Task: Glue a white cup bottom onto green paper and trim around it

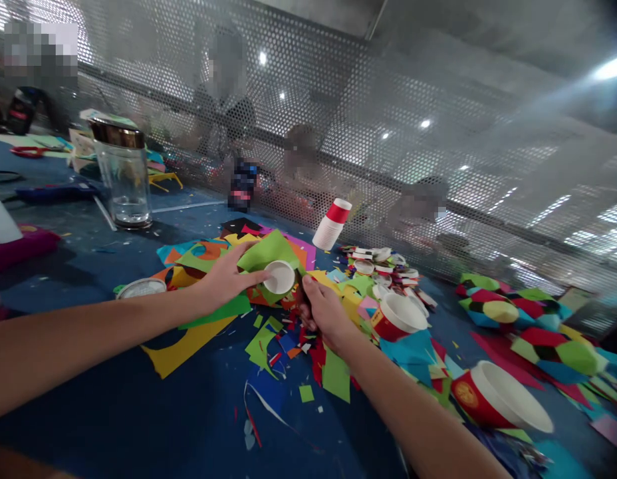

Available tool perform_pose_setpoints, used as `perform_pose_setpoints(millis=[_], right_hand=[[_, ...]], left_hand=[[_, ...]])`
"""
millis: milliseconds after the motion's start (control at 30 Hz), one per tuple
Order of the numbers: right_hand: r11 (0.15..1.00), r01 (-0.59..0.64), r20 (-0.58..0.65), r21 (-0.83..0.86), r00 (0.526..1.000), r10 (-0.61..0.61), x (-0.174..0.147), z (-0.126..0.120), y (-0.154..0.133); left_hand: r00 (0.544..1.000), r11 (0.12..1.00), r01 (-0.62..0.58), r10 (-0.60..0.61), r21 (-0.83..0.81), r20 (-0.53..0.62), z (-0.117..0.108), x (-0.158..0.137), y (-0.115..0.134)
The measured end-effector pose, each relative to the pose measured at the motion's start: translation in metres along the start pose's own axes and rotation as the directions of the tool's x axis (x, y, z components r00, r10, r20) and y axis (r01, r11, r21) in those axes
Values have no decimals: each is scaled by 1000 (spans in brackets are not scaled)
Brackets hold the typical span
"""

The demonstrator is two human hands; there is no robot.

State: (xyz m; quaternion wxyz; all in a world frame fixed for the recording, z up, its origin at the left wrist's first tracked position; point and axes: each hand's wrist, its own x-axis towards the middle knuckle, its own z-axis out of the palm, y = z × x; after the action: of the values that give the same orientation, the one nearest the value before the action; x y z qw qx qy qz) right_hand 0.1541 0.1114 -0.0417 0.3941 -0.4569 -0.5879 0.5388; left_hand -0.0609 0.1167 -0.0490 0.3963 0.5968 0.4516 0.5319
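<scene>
In front of me, my left hand point(239, 276) pinches a bright green sheet of paper point(274, 247). Its thumb presses a small round white paper cup piece point(279, 277) against the sheet. Close on the right, my right hand point(321, 305) is closed around a thin dark tool point(299, 276), whose tip meets the paper's edge; the fingers hide most of it, so its kind is unclear. Beneath both hands lie colored paper scraps, including a yellow sheet point(181, 349) and a small green square point(306, 393).
A lidded glass jar point(123, 179) stands at the left. Stacked paper cups point(332, 224) lean near the perforated screen point(308, 100). Rightward are two red-and-white paper bowls point(398, 316), cut cup pieces point(383, 263) and patchwork paper shapes point(558, 356). People sit behind the screen.
</scene>
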Motion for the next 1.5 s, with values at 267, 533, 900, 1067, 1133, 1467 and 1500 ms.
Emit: perform_pose_setpoints(millis=[267,533,900,1067,1133,1467,1500], right_hand=[[998,37,-21,-49,999,-38,1,2,2],[988,88,-14,-127,996,-91,0,3,3],[979,95,13,-182,995,-95,-2,2,2],[979,91,22,-180,996,-89,-3,2,1],[980,89,27,-176,996,-85,-3,3,1],[978,54,32,-201,998,-49,-5,1,-6],[976,49,31,-212,999,-44,-5,0,-7]], left_hand=[[598,387,-635,794,668,108,-19,3,16],[709,466,-653,652,597,268,-11,-1,31],[814,678,-578,515,454,267,0,6,24],[831,750,-556,513,358,216,4,5,30],[828,760,-561,522,327,205,5,5,31],[762,653,-646,584,396,281,2,5,24],[755,638,-654,588,407,290,2,5,22]])
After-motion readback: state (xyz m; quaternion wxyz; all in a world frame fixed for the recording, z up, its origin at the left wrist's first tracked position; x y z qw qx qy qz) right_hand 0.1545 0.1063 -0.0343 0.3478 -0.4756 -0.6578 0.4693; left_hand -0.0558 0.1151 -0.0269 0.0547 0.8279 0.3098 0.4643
